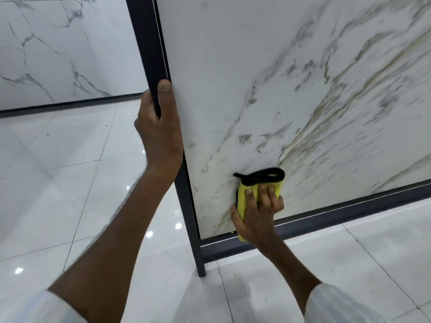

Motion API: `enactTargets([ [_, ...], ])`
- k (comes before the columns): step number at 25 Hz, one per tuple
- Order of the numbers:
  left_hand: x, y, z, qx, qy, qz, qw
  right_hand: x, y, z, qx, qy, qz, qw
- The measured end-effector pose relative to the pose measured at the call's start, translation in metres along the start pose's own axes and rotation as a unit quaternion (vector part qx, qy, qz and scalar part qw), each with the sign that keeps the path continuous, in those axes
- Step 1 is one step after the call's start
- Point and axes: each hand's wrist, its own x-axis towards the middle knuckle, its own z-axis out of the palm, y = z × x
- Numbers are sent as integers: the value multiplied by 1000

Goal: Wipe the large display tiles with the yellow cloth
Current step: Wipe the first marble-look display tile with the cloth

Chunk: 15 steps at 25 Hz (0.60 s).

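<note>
Large marble-look display tile (pixel 256 78) stands upright in a dark frame (pixel 144 43). Left hand (pixel 161 127) is clamped round the frame at the tile's left edge, thumb on the front. This probably steadies the panel against the wiping pressure. Right hand (pixel 258 213) grips the folded yellow cloth (pixel 243 199), fingers curled over it. It presses the cloth flat on the tile near its lower-left corner, just above the bottom rail. The cloth's black trim pokes out above the fingers. The 2 hands are well apart, the left one higher up the tile. Hidden: left fingers behind the frame, and the cloth's contact side. The tile's top and right are cut off. Veining masks any smears, so can't tell what's clean. Another veined tile (pixel 58 43) sits behind, to the tile's left.
</note>
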Motion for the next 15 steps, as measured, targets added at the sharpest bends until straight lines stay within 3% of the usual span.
enactTargets([
  [4, -1, 6, -3, 18, -3, -5, 1000, 60, -7, -22, 70, 3, 15, 997],
  [9, -2, 5, -5, 24, 4, 15, 1000, 224, -10, -72, 81, 112, 0, 990],
  [12, -5, 7, -5, 32, -2, 25, 999, 202, -6, -57, 36, 120, -9, 992],
  [15, -7, 8, -6, 22, 1, 38, 999, 118, 5, -32, 5, 65, -5, 998],
])
